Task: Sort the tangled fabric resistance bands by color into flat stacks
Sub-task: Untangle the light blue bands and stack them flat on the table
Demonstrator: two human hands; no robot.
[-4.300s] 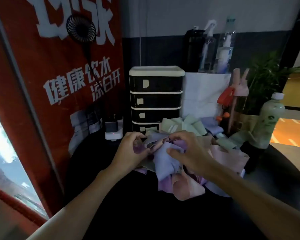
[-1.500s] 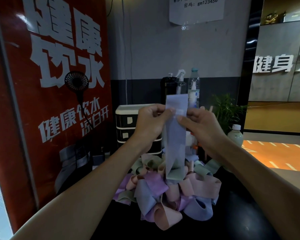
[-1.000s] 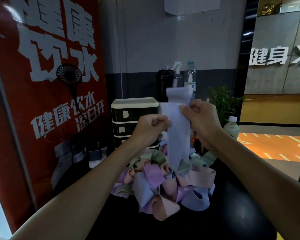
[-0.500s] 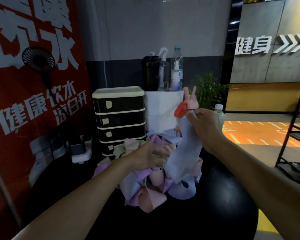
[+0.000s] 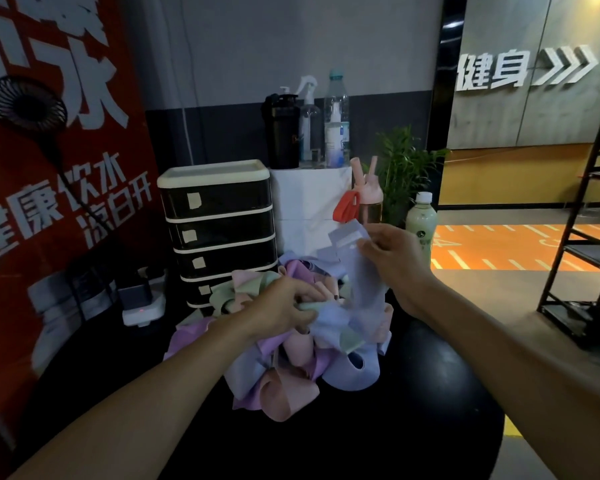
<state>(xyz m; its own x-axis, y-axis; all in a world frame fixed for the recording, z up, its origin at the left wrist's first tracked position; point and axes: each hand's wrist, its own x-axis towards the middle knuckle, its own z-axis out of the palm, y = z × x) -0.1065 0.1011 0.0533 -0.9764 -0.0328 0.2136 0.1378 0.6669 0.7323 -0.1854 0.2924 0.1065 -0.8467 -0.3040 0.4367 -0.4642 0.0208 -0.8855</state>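
Observation:
A tangled pile of fabric resistance bands (image 5: 291, 355) in lilac, pink, pale green and light blue lies on a round black table (image 5: 413, 410). My right hand (image 5: 392, 258) pinches the top of a light blue band (image 5: 357, 271) and holds it up over the right side of the pile; its lower end still runs into the tangle. My left hand (image 5: 284, 306) reaches into the top of the pile with curled fingers gripping bands there. What lies under that hand is hidden.
A black drawer unit (image 5: 219, 223) stands behind the pile, with a white box (image 5: 309, 202) carrying bottles beside it. A pink bottle (image 5: 364, 195), a green drink bottle (image 5: 420, 223) and a plant stand at the back right. A power strip (image 5: 142, 306) lies left; a metal rack (image 5: 586, 254) is right.
My left hand let go of the raised blue band and dropped into the pile. My right hand lowered the band's top end toward the right. The camera view turned rightward.

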